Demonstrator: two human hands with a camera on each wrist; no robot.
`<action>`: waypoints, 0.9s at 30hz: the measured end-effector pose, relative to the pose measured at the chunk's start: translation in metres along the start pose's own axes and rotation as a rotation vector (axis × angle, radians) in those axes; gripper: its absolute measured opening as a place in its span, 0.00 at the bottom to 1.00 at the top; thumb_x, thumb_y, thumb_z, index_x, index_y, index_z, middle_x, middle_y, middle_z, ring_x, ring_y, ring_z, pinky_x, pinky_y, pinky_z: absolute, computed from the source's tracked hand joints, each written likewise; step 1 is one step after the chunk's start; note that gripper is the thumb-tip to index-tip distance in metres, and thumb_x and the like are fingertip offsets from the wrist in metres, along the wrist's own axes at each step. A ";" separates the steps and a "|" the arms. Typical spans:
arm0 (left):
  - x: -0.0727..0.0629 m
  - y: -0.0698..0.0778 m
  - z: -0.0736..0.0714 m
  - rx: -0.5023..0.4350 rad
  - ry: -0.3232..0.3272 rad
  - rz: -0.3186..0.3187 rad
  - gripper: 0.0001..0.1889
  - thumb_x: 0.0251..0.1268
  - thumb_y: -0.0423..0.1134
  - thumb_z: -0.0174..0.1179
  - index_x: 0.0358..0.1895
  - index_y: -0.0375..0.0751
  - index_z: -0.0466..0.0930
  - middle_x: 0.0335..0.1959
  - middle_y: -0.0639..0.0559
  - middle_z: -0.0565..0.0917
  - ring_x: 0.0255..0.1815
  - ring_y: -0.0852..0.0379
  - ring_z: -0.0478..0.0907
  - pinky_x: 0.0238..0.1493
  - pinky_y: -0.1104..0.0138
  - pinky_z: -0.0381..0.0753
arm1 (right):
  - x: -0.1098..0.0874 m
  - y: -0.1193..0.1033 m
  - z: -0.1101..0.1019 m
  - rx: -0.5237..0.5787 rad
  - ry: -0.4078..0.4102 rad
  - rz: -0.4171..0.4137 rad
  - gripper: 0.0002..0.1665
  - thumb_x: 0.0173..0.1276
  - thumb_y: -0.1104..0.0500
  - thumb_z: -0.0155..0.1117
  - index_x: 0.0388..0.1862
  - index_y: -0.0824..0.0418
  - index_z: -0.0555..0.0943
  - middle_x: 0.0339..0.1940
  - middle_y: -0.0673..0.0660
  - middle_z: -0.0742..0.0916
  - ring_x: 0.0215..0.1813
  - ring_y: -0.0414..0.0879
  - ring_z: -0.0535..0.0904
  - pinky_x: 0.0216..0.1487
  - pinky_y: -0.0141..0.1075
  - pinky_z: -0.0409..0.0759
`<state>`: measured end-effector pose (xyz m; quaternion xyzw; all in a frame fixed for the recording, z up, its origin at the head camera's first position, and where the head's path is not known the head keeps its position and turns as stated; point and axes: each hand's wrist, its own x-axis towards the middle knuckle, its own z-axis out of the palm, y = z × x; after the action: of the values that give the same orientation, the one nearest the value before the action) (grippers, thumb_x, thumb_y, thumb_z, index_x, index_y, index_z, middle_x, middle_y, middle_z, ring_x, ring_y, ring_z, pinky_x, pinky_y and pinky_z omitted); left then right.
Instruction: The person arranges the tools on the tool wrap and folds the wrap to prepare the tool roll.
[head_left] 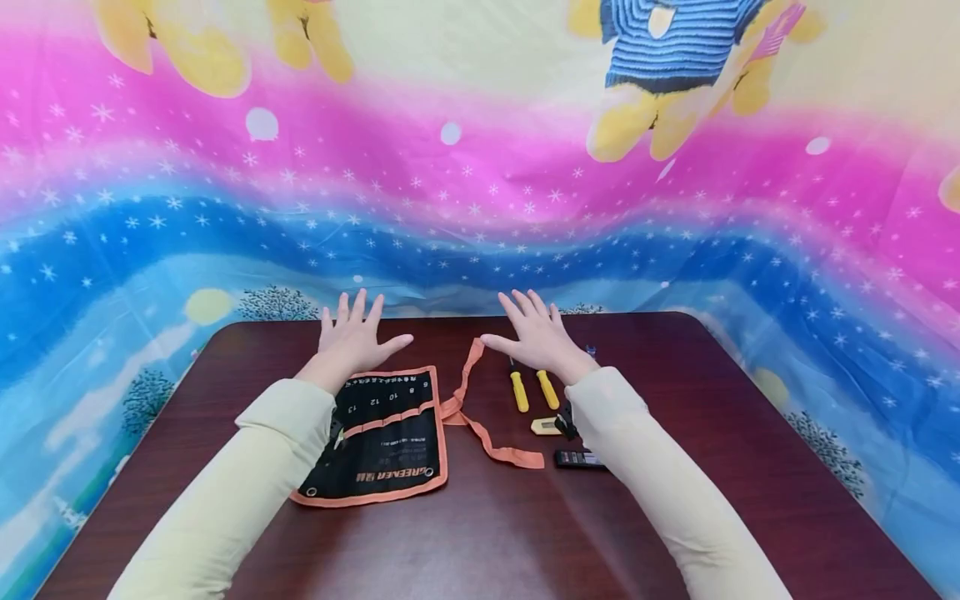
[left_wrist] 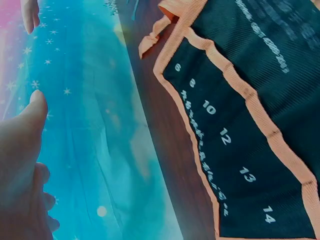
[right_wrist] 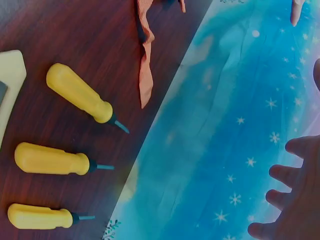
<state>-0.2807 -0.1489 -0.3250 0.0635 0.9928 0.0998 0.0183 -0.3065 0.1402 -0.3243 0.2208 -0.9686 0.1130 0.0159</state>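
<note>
Right now, both of the person's hands are stretched out with fingers spread and nothing in them. The left hand (head_left: pixel 356 340) is up past the black tool pouch (head_left: pixel 390 454), and the right hand (head_left: pixel 536 333) is near the yellow screwdrivers (right_wrist: pixel 50 159). Maybe they are held high and apart so they don't bump anything.

The pouch lies flat and spread out on the left side of the table (head_left: pixel 465 542), perhaps so its pockets are easy to get at. Its numbers look upside down from where the person is. Three screwdrivers lie in a loose row on the right, fat handles toward the person and thin tips toward the far edge, which should make them easy to grab. The pale cutter (head_left: pixel 544 427) and a black case (head_left: pixel 573 459) sit nearer the person, partly hidden by the right sleeve (head_left: pixel 660 467).

Orange ties (head_left: pixel 498 448) trail from the pouch toward the tools, so they could get in the way. The hanging cloth (head_left: pixel 450 250) rises just behind the far edge, leaving little room there. More wood shows toward the person.
</note>
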 end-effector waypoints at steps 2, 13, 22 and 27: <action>-0.002 -0.004 0.001 0.005 0.006 0.005 0.47 0.62 0.68 0.41 0.73 0.41 0.35 0.72 0.35 0.34 0.69 0.36 0.25 0.61 0.42 0.24 | -0.001 -0.002 0.002 -0.011 0.000 -0.009 0.51 0.62 0.27 0.44 0.75 0.52 0.44 0.74 0.59 0.51 0.73 0.57 0.37 0.65 0.59 0.36; -0.014 -0.022 0.011 0.026 0.035 0.101 0.45 0.64 0.65 0.44 0.73 0.38 0.41 0.72 0.34 0.38 0.69 0.34 0.29 0.63 0.42 0.29 | -0.012 -0.012 0.015 0.017 -0.001 -0.053 0.49 0.64 0.30 0.46 0.75 0.52 0.44 0.74 0.58 0.52 0.73 0.55 0.38 0.66 0.57 0.37; -0.022 -0.038 0.022 -0.010 0.053 0.172 0.45 0.63 0.64 0.46 0.73 0.37 0.43 0.71 0.33 0.39 0.69 0.33 0.31 0.63 0.41 0.34 | -0.016 -0.019 0.032 0.082 0.020 -0.083 0.49 0.63 0.32 0.49 0.75 0.53 0.48 0.73 0.59 0.56 0.73 0.55 0.42 0.67 0.53 0.39; -0.024 -0.044 0.028 -0.021 0.068 0.215 0.45 0.63 0.63 0.48 0.72 0.36 0.44 0.72 0.33 0.40 0.70 0.34 0.33 0.63 0.42 0.38 | -0.018 -0.023 0.043 0.126 0.022 -0.083 0.50 0.62 0.30 0.50 0.74 0.53 0.49 0.73 0.58 0.57 0.73 0.54 0.42 0.68 0.52 0.40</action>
<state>-0.2608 -0.1889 -0.3610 0.1660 0.9792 0.1137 -0.0256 -0.2790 0.1178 -0.3625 0.2600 -0.9494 0.1753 0.0175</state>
